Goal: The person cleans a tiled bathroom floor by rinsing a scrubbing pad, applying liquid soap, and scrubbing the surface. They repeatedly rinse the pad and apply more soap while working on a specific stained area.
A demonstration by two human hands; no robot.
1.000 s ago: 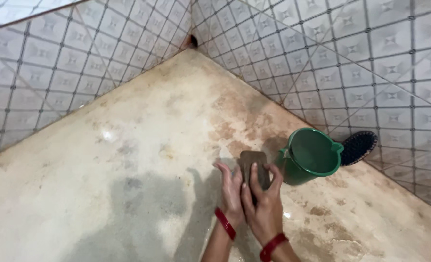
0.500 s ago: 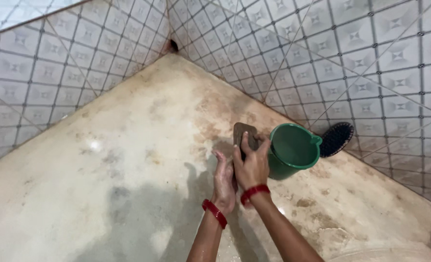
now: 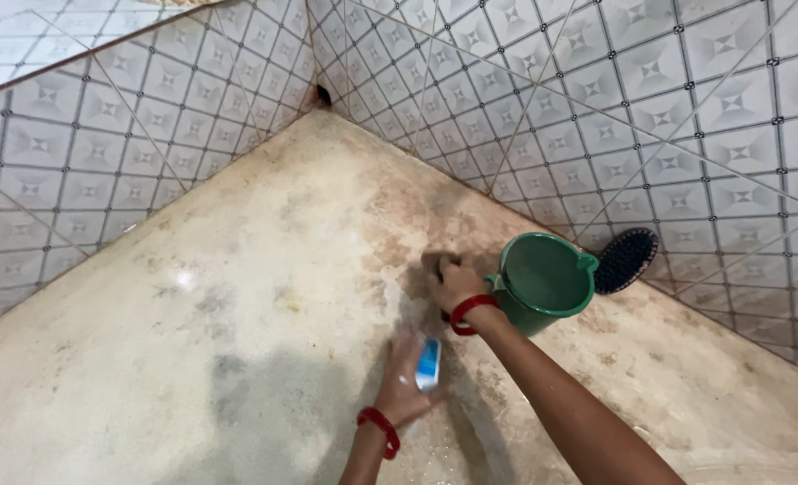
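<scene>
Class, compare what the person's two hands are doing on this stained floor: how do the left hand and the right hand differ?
The right hand reaches farther, pressing a brown scrub pad onto the floor beside the green mug; the left hand sits nearer, holding a small blue-and-white thing, blurred. Both wrists wear red bangles.

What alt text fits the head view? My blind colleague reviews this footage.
A right hand presses a brown rectangular scrub pad onto a stained beige stone floor beside a green plastic jug. The left hand holds a small blue-and-white packet; a dark oval brush leans against the grey patterned tile wall.
</scene>
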